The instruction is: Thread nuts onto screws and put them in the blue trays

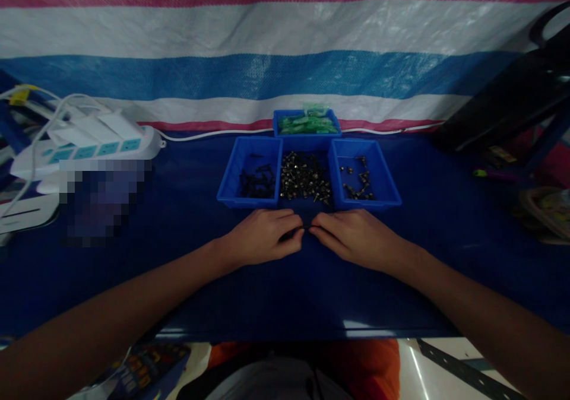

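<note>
My left hand point(269, 234) and my right hand point(358, 234) meet over the table just in front of the blue bins, fingertips almost touching. Each is closed in a pinch. Between them shows a small dark thin piece point(307, 227), mostly covered by the fingers, its kind too small to make out. Behind my left hand, the left blue bin point(226, 180) holds black slender parts point(256, 183). A pile of small metal fittings point(305, 177) lies between the bins. Behind my right hand, the right blue bin point(385, 177) contains several metal fittings point(358, 189).
At the back, a smaller blue bin point(276, 124) holds green plastic packets point(309, 123). To the left lies a white power strip point(89, 151) with cables. A dark bulky object point(503, 97) and a round container point(545, 216) stand at the right. Striped sheeting point(249, 76) hangs behind the table point(276, 299).
</note>
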Demonstrator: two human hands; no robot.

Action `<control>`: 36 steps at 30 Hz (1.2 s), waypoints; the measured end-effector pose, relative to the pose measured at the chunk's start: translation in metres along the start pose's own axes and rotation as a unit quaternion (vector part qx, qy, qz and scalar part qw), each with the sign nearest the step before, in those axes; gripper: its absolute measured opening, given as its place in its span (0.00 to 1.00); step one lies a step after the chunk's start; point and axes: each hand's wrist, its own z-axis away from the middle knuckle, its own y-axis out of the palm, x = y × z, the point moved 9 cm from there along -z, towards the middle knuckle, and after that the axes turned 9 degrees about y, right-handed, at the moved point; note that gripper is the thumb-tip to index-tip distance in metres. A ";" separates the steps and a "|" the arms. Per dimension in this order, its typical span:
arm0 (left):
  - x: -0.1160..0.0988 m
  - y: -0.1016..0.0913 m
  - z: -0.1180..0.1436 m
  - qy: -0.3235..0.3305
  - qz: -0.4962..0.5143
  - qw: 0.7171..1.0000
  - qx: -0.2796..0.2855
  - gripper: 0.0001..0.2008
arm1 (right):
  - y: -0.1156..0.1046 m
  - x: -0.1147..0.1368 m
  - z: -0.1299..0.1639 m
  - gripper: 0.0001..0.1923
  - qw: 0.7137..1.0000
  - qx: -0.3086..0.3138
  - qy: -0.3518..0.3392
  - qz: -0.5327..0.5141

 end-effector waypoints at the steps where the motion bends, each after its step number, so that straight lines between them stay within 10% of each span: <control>1: 0.000 0.000 0.000 -0.004 0.000 1.000 -0.001 0.09 | -0.001 0.001 0.000 0.12 1.000 -0.005 -0.002 0.003; 12: 0.005 -0.006 0.001 -0.031 0.011 0.998 -0.055 0.09 | -0.007 0.002 0.002 0.15 1.000 -0.023 -0.005 0.000; 22: -0.017 -0.013 0.007 0.087 -0.079 0.988 -0.098 0.08 | 0.005 0.006 0.001 0.11 0.999 0.020 -0.030 -0.007; 36: -0.007 0.002 0.001 0.050 -0.119 0.991 -0.012 0.13 | -0.007 0.006 0.004 0.15 0.999 -0.030 -0.022 -0.002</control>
